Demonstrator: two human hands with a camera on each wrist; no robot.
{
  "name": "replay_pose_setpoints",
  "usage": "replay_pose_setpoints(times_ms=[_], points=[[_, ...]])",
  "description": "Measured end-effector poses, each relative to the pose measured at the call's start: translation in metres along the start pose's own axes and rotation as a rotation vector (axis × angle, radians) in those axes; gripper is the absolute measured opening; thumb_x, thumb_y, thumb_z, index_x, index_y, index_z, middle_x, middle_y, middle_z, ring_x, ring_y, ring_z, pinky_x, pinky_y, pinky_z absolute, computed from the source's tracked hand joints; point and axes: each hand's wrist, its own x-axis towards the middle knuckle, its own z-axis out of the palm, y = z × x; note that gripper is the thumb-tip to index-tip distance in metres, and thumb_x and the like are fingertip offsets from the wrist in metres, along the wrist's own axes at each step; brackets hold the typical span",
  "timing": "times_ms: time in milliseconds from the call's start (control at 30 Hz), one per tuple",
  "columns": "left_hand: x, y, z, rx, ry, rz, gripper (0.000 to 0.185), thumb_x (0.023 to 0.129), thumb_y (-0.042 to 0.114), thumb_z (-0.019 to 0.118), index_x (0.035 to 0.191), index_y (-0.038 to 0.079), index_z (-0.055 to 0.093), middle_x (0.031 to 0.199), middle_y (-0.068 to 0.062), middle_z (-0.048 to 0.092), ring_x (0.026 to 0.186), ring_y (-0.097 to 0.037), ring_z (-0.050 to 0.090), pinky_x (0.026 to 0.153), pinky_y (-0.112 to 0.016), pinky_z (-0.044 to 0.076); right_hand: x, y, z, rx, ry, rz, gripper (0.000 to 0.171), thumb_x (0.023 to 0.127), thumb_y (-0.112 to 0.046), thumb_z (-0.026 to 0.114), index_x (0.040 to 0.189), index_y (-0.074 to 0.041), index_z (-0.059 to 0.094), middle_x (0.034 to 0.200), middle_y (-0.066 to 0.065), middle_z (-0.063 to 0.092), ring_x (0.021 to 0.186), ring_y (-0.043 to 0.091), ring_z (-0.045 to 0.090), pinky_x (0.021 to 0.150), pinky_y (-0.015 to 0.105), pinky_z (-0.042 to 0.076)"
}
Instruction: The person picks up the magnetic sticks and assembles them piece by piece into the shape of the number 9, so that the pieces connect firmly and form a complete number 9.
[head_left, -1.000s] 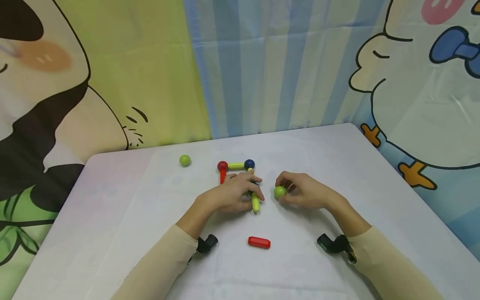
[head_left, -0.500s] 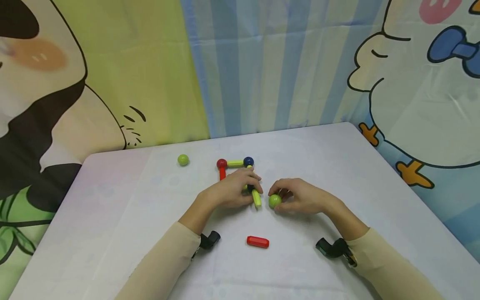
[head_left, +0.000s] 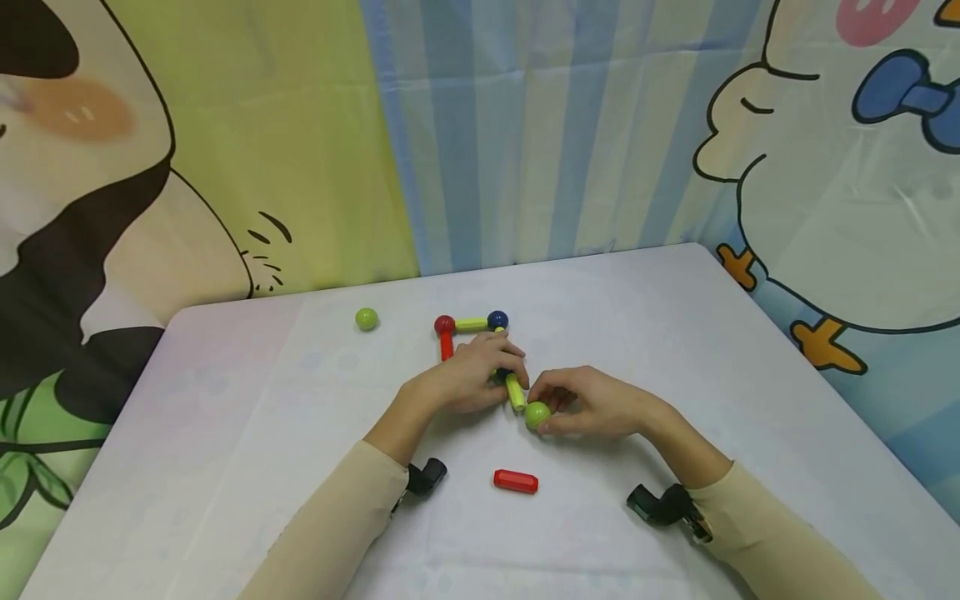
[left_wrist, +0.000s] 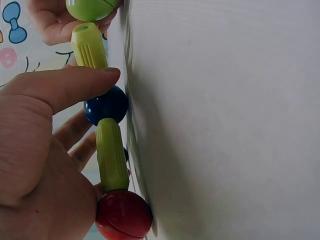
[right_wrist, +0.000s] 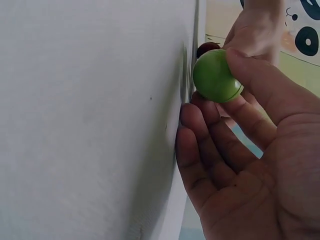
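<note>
A frame of rods and balls lies under my left hand (head_left: 471, 377), which grips it at a blue ball (left_wrist: 107, 107). In the left wrist view the thumb crosses where that ball meets a free-ended yellow-green rod (left_wrist: 90, 50); another yellow-green rod (left_wrist: 111, 155) runs from it to a red ball (left_wrist: 124, 216). Farther back, a second red ball (head_left: 445, 326), a red rod (head_left: 446, 346) and a second blue ball (head_left: 497, 321) show. My right hand (head_left: 596, 406) pinches a green ball (head_left: 537, 415) between thumb and fingers, close to the free rod's end; contact is unclear.
A loose red rod (head_left: 516, 481) lies on the white table (head_left: 262, 500), nearer to me than the hands. Another green ball (head_left: 367, 319) sits toward the back left. Printed curtains (head_left: 495, 142) hang behind the table.
My right hand has carried the green ball left and toward me, up to the end of the free rod. My left hand has kept its grip, and that rod has swung slightly right.
</note>
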Motion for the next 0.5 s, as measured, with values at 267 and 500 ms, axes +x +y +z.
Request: replay_pose_setpoints(times_ms=[267, 500], points=[[0.0015, 0.0005, 0.0010, -0.011, 0.001, -0.018, 0.025, 0.091, 0.007, 0.069, 0.097, 0.030, 0.072, 0.142, 0.002, 0.058, 0.155, -0.029, 0.022, 0.117, -0.067, 0.025, 0.0000, -0.0031, 0.0038, 0.017, -0.016, 0.019, 0.027, 0.092, -0.030, 0.078, 0.115, -0.019, 0.069, 0.104, -0.011, 0.070, 0.096, 0.010, 0.067, 0.092, 0.034, 0.055], [0.0033, -0.0012, 0.0018, -0.007, 0.010, -0.008, 0.027, 0.089, 0.003, 0.068, 0.096, 0.029, 0.074, 0.143, 0.002, 0.057, 0.155, -0.029, 0.022, 0.116, -0.068, 0.026, 0.0009, -0.0062, 0.0051, 0.049, -0.014, 0.011, 0.026, 0.094, -0.034, 0.076, 0.113, -0.018, 0.070, 0.104, -0.011, 0.071, 0.095, 0.009, 0.067, 0.090, 0.033, 0.056]])
